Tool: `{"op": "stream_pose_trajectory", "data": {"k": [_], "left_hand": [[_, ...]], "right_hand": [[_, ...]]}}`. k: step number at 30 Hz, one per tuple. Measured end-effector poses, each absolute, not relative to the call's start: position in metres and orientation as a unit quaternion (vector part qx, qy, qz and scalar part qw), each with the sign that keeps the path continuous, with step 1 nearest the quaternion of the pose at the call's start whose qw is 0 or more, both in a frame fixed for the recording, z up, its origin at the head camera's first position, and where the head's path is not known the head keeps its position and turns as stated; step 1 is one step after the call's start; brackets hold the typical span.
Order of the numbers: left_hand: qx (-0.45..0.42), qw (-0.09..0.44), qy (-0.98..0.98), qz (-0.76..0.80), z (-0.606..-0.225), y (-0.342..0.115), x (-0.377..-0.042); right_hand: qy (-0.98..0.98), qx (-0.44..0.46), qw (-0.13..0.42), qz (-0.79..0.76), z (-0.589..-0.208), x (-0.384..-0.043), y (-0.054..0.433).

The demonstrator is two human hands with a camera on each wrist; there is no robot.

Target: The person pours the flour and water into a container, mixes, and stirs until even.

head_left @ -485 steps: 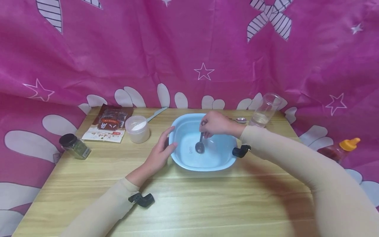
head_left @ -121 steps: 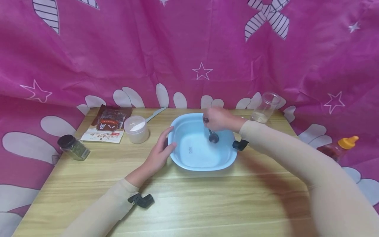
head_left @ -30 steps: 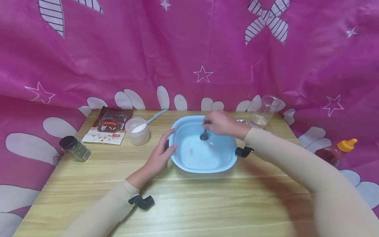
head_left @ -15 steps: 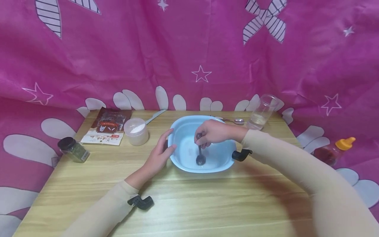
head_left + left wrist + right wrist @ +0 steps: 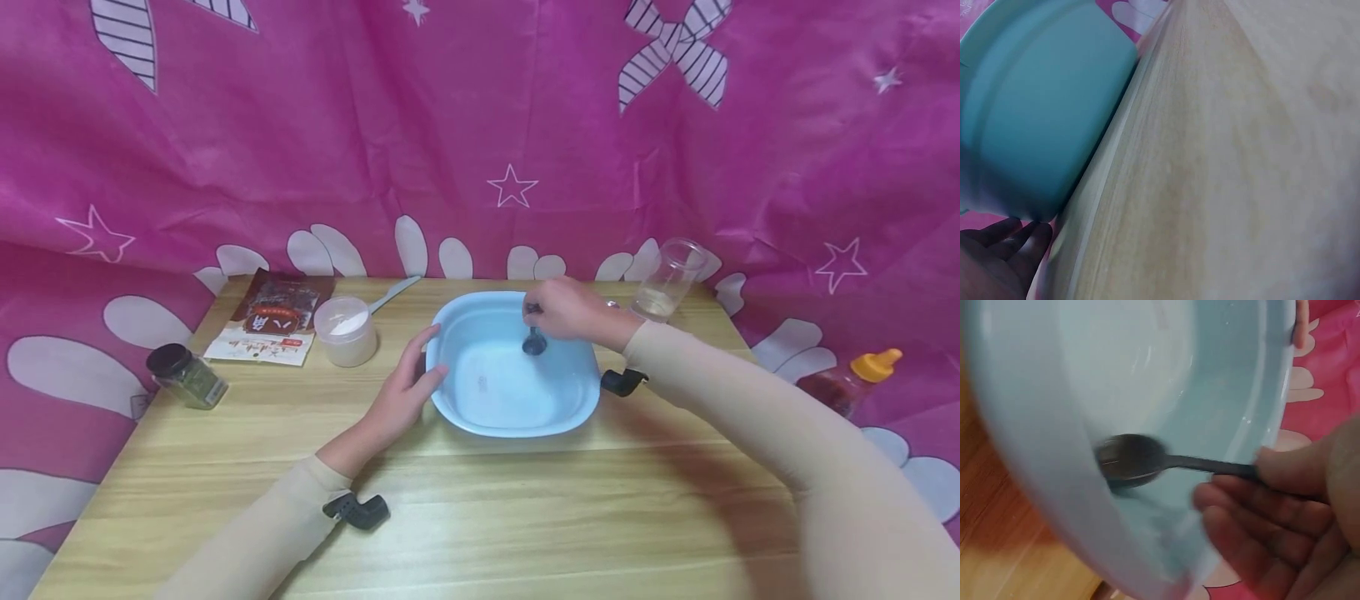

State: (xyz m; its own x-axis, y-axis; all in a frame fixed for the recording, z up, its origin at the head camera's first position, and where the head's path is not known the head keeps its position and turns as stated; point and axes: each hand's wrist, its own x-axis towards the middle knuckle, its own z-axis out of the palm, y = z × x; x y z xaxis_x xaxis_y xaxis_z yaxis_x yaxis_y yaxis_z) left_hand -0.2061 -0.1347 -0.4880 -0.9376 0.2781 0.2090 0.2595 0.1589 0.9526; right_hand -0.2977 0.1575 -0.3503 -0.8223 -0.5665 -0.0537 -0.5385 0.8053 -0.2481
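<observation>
A light blue basin (image 5: 517,392) stands on the wooden table with clear liquid in it. My right hand (image 5: 566,310) pinches a dark metal spoon (image 5: 1204,464) by its handle, between thumb and fingers. In the right wrist view the spoon's bowl (image 5: 1132,459) is down inside the basin, near its wall, slightly blurred. My left hand (image 5: 401,392) grips the basin's left side, thumb over the rim and the other fingers along the outside. From the left wrist, those fingers (image 5: 1029,250) show against the basin's outer wall, low down.
Left of the basin are a tub of white powder (image 5: 347,333), a pale blue knife (image 5: 395,293), a brown and white packet (image 5: 273,321) and a black-lidded jar (image 5: 187,377). A clear cup (image 5: 667,283) with some liquid stands back right; a yellow-capped bottle (image 5: 847,387) is farther right.
The spoon has swept round inside the basin, from the near side half a second ago to the far right now, with my right hand moving along. The left hand stays on the rim.
</observation>
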Motion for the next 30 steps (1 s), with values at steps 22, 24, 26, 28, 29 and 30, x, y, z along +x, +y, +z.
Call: {"op": "stream_pose_trajectory", "data": {"k": [22,24,26,28,29,30], "left_hand": [[0.177,0.004,0.768,0.616,-0.49,-0.134,-0.206],[0.177,0.004,0.769,0.614,-0.49,-0.134,-0.206],[0.176,0.004,0.769,0.614,-0.491,-0.134,-0.206],[0.178,0.004,0.768,0.615,-0.491,-0.134,-0.207],[0.178,0.003,0.766,0.617,-0.491,-0.134,-0.207],[0.179,0.003,0.765,0.619,-0.491,-0.135,-0.207]], "right_hand": [[0.868,-0.258,0.262,-0.334,-0.368,-0.298,0.125],[0.882,-0.243,0.228,-0.334,-0.367,-0.3,0.127],[0.901,-0.237,0.186,-0.313,-0.365,-0.301,0.131],[0.92,-0.233,0.147,-0.28,-0.362,-0.301,0.136],[0.927,-0.233,0.132,-0.262,-0.36,-0.3,0.138],[0.934,-0.234,0.119,-0.242,-0.358,-0.299,0.14]]}}
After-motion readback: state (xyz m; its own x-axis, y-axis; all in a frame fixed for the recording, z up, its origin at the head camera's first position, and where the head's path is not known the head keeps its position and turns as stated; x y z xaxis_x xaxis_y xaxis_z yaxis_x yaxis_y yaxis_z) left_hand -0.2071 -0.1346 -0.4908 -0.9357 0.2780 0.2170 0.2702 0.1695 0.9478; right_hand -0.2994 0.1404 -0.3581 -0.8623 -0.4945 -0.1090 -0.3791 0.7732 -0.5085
